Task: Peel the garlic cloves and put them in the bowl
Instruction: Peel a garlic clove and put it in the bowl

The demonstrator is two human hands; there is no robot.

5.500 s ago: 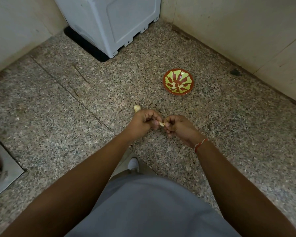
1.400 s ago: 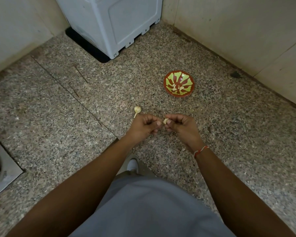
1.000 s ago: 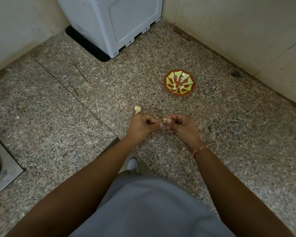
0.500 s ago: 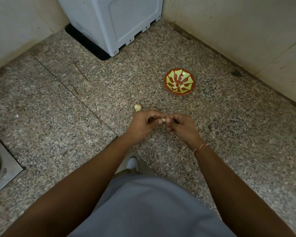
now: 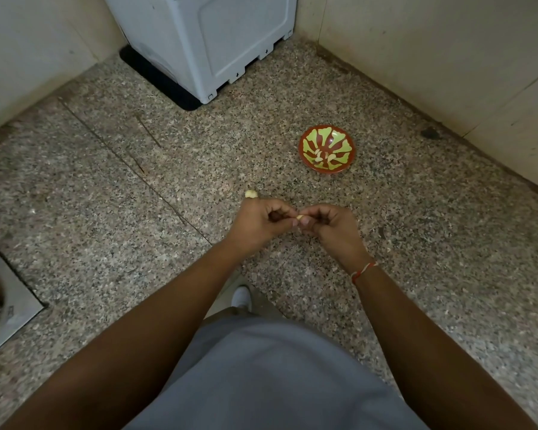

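My left hand (image 5: 261, 221) and my right hand (image 5: 331, 226) meet above the speckled floor, fingertips together. Between them they pinch one small pale garlic clove (image 5: 299, 217), mostly hidden by the fingers. A garlic bulb (image 5: 251, 194) lies on the floor just behind my left hand's knuckles. The red bowl (image 5: 305, 139) with a green pattern stands on the floor farther off to the right, holding several peeled cloves (image 5: 322, 155).
A white appliance (image 5: 212, 41) on a black base stands in the far corner. Walls run along the right and left. A metal floor drain plate (image 5: 10, 308) lies at the left edge. My shoe (image 5: 241, 296) and grey clothing show below my arms.
My hands stayed in nearly the same place, working the clove between the fingertips. They drew a little closer together than a second ago.
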